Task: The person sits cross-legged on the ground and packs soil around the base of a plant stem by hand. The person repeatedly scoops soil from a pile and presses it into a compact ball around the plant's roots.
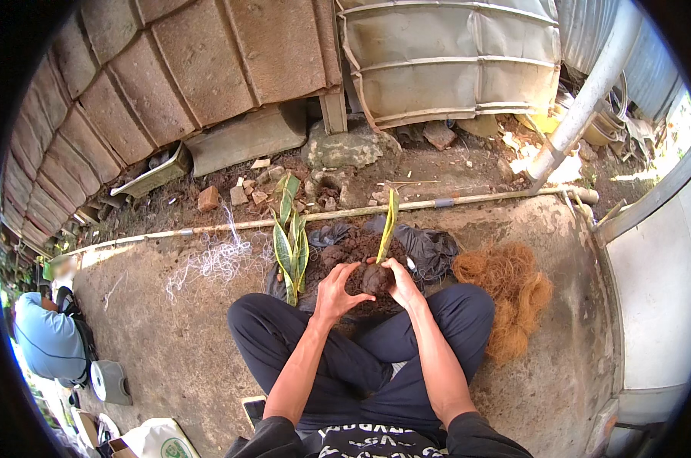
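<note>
A ball of dark soil (pixel 376 279) with an upright yellow-edged snake plant leaf (pixel 388 226) rising from it is between my two hands. My right hand (pixel 401 281) grips its right side, with fingers at the base of the leaf. On the left side of the ball, my left hand (pixel 338 291) curves with thumb and fingers spread; whether it touches the soil is hard to tell. Beneath lies a heap of loose soil (pixel 354 243) on black plastic (pixel 431 249). More snake plant leaves (pixel 291 252) stand just left of the heap.
White tangled string (pixel 222 260) lies to the left, and brown coconut fibre (pixel 508 297) to the right. A pipe (pixel 345 213) runs along the far edge of the concrete. A phone (pixel 255 409) is by my left side. At the far left a person in blue (pixel 47 338) sits near a grey stool (pixel 109 382).
</note>
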